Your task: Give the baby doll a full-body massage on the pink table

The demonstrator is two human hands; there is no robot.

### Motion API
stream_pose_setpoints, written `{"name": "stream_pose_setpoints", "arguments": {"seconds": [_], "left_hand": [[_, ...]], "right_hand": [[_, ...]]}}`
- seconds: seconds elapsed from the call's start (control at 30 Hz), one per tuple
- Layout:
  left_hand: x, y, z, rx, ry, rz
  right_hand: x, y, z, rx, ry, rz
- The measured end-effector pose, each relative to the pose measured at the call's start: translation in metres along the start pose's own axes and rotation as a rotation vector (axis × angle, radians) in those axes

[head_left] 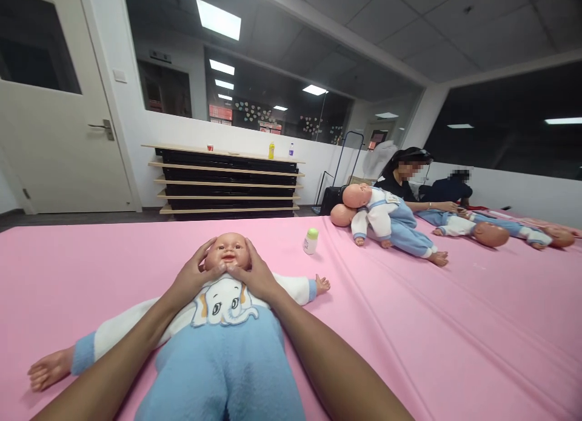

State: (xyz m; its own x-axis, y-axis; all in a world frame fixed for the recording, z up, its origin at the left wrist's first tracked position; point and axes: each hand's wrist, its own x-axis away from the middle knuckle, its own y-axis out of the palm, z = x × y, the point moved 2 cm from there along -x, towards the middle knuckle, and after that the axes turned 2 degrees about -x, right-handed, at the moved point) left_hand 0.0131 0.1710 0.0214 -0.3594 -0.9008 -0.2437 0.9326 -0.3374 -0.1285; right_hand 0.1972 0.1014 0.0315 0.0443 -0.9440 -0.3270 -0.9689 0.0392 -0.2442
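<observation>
A baby doll [222,342] in a blue and white outfit with an elephant on its chest lies face up, its arms spread and its head away from me. On the left of the picture my left hand [194,276] wraps round one side of the doll's head, fingers along the cheek. My right hand [256,272] cups the opposite side the same way. Both thumbs meet under the chin. Right of the head stands a small white bottle with a green cap [311,241], touched by neither hand.
Pink sheeting [341,336] covers the table. Several more dolls [391,221] lie at the right, two of them stacked. Beyond them a person in a black cap [402,172] reaches to a doll, with another person behind. Stacked boards [227,178] stand by the wall.
</observation>
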Motion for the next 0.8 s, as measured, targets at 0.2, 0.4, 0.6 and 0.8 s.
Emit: {"name": "stream_pose_setpoints", "arguments": {"seconds": [0.2,0.4,0.6,0.8], "left_hand": [[0.0,0.002,0.001,0.037,0.029,0.014],[0.002,0.003,0.004,0.083,0.0,-0.005],[0.003,0.002,0.006,0.075,0.016,-0.023],[0.005,0.006,0.007,0.121,0.053,-0.036]], "right_hand": [[-0.002,0.0,0.005,-0.001,0.063,0.033],[-0.004,0.0,0.009,-0.017,0.039,0.017],[-0.004,0.0,0.009,-0.036,0.027,0.009],[-0.005,0.001,0.011,-0.055,0.027,0.014]]}}
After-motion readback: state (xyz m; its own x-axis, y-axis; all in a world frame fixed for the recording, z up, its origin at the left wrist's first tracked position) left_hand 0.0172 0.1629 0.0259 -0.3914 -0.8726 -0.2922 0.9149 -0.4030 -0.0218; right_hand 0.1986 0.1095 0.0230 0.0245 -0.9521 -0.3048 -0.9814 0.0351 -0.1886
